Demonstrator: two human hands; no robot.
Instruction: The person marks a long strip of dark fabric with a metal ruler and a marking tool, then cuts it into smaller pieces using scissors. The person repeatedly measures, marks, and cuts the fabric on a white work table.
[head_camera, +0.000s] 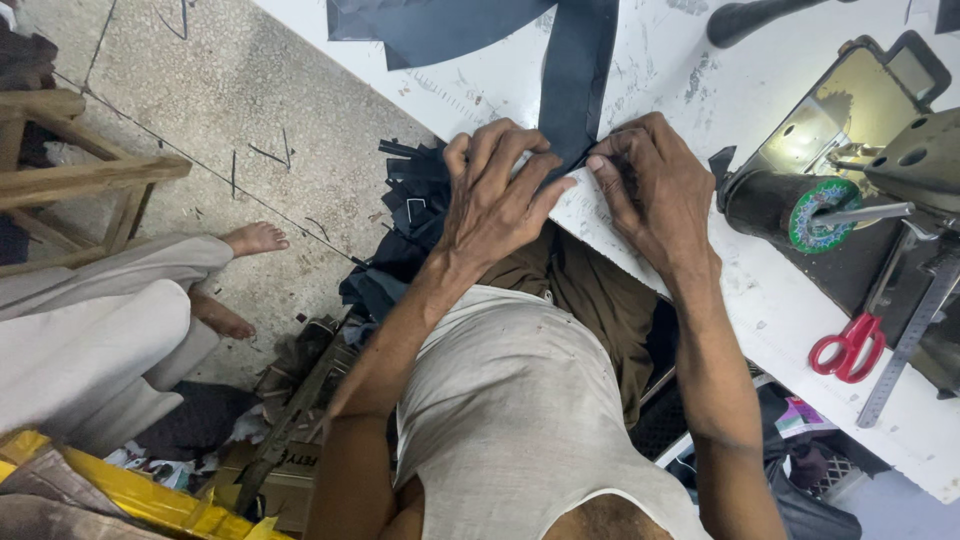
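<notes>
Dark leather strip (575, 75), long, flat and matte navy-black, runs down the scuffed white bench (700, 90) to its near edge, where I see both hands meet on its lower end. My left hand (500, 195) presses fingers closed over the strip's end; my right hand (655, 185) pinches it at the edge, grip clamped. Offcuts of the same dark material (410, 190) pile just beside the left hand. Red-handled scissors (848, 345) lie well apart, near a steel ruler (915, 335) and a black thread spool (790, 208).
</notes>
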